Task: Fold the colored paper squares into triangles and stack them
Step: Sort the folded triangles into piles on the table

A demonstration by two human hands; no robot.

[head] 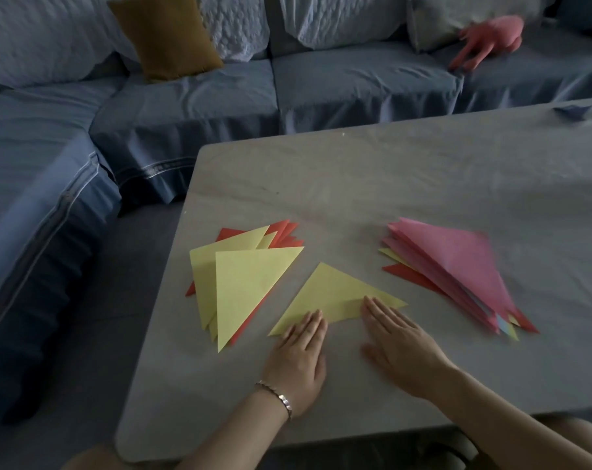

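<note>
While both hands lie flat, fingers straight and gripping nothing, the left hand [298,354] and right hand [399,337] press their fingertips on the near edge of the yellow triangle [331,293], which sits just below the middle of the frame on the table [389,171]. Its long edge runs from lower left up to the right, and its apex points toward the top of the frame. Uneven pressure could probably slide the layers apart, leaving a crooked crease. The stack of folded triangles [243,286] to its left is fanned loosely near the table's left edge, so another piece added carelessly might spill it. The pink-topped pile of sheets [457,262] lies to the right.
</note>
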